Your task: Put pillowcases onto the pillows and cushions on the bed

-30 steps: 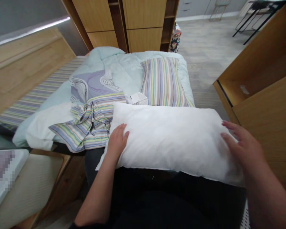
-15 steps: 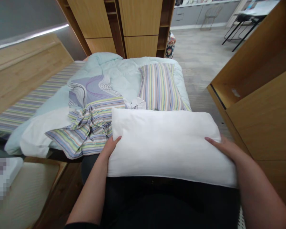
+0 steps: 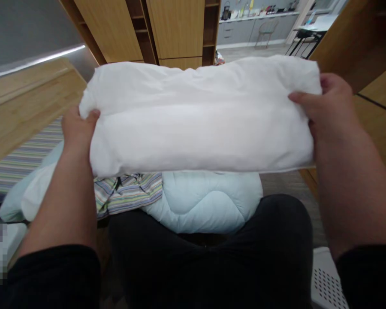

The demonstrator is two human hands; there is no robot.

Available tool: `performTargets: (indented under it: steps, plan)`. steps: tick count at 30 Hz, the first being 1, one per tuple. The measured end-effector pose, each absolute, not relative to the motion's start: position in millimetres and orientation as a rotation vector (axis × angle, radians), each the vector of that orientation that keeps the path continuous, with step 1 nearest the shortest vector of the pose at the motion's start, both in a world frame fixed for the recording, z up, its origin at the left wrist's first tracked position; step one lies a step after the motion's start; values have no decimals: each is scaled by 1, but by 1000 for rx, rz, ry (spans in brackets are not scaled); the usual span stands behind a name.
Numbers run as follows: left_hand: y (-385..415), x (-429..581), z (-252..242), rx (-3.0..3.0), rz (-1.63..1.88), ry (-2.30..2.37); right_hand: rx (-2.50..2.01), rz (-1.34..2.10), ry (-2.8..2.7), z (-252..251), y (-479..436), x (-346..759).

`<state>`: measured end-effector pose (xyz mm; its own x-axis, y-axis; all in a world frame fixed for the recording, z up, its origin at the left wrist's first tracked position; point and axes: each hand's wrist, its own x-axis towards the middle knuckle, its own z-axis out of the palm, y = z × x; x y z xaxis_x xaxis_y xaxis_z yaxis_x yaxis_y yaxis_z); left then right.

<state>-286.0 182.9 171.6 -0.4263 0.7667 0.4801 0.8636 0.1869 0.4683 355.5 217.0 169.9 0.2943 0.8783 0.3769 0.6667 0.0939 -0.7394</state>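
Note:
A white pillow insert (image 3: pixel 196 116) is raised in front of me, held level and sagging a little. My left hand (image 3: pixel 79 131) grips its left end, with the thumb on top. My right hand (image 3: pixel 330 107) grips its right end, with the fingers spread over the cloth. Below it lie a pale blue quilted comforter (image 3: pixel 202 201) and a crumpled striped pillowcase (image 3: pixel 127 193). The insert hides most of the bed.
My dark trousers (image 3: pixel 209 240) fill the lower middle. A white perforated plastic basket (image 3: pixel 324 279) stands at lower right. Striped bedding (image 3: pixel 19 159) shows at left, and wooden cabinet panels (image 3: pixel 176 30) stand ahead and at right.
Both hands have lifted the pillow insert off my lap and up in front of me, now gripping its ends. It covers the bed and the striped pillow seen earlier.

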Motion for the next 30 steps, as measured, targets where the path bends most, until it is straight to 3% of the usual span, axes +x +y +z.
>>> performTargets:
  steps: [2, 4, 7, 10, 13, 16, 22, 30]
  plan:
    - [215, -287, 172, -1631, -868, -2359, -1613, 69, -1499, 166, 255, 349]
    - [220, -273, 138, -1808, -738, -2319, -1575, -87, -1647, 129, 263, 330]
    - [175, -220, 29, -2075, -632, -2217, -1676, -54, -1950, 17, 216, 279]
    - [107, -152, -90, -2230, -296, -2460, -1733, 150, -2208, -115, 138, 230]
    - [73, -115, -157, -2341, -151, -2421, -1827, 144, -2291, -201, 98, 215]
    - [84, -127, -171, -2371, -123, -2322, -1802, 132, -2360, -230, 107, 223]
    - [128, -230, -153, -1938, 97, -2791, -1757, 95, -2321, -232, 123, 230]
    - [168, -286, -113, -1788, -84, -2889, -1738, 80, -2319, -236, 120, 231]
